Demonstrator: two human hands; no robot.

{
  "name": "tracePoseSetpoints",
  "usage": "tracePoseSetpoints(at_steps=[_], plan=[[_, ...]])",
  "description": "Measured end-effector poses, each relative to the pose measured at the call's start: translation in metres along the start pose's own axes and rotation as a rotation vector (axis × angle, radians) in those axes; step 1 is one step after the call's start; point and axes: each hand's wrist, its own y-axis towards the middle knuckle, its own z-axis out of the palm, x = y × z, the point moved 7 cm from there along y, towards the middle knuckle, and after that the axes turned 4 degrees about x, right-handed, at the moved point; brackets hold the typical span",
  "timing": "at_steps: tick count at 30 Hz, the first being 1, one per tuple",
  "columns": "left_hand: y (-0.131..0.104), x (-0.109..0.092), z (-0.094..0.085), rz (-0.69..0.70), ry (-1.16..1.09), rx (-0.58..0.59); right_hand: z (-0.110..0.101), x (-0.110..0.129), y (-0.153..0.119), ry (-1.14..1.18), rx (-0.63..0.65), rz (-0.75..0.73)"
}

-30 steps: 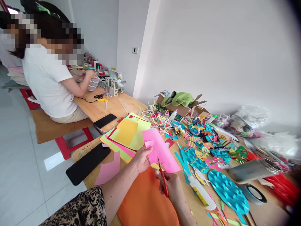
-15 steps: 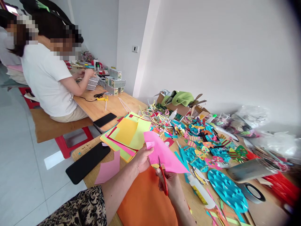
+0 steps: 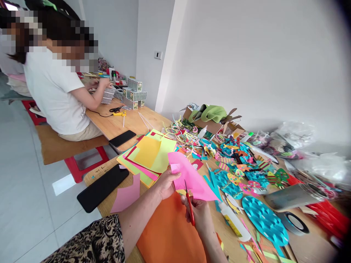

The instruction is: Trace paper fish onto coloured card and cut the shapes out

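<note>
The pink paper [image 3: 196,179] is held up over the far edge of the orange sheet [image 3: 171,233], between the two hands. The left hand [image 3: 167,185] pinches its left side, thumb on top. The right hand [image 3: 201,215] is closed around the red handles of the scissors [image 3: 189,209], whose blades stand against the paper's near edge; whether they are cutting at this instant I cannot tell.

Around the orange sheet on the surface [image 3: 105,205], a pink offcut [image 3: 126,197] and a large black phone [image 3: 102,190] lie to its left, the stack of coloured sheets [image 3: 148,153] beyond it, and a white glue bottle [image 3: 235,223] to its right.

Compared with one second ago, the paper's free end has swung to the right of the orange sheet and now draws out into a point; the left hand's grip looks unchanged, and the offcut has stayed put.
</note>
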Motion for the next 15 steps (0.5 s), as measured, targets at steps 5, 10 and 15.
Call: tracePoseSetpoints(at_steps=[5, 10, 15], plan=[[-0.0031, -0.0037, 0.0044, -0.016, 0.043, 0.032, -0.0008, 0.0008, -0.0004, -0.001, -0.018, -0.011], [-0.0022, -0.0033, 0.0030, -0.001, 0.058, 0.035, -0.0001, 0.0008, 0.0001, 0.013, -0.010, -0.012], [-0.0009, 0.0022, 0.0004, -0.022, 0.077, 0.050, -0.0002, -0.0021, 0.0022, 0.026, -0.001, -0.040]])
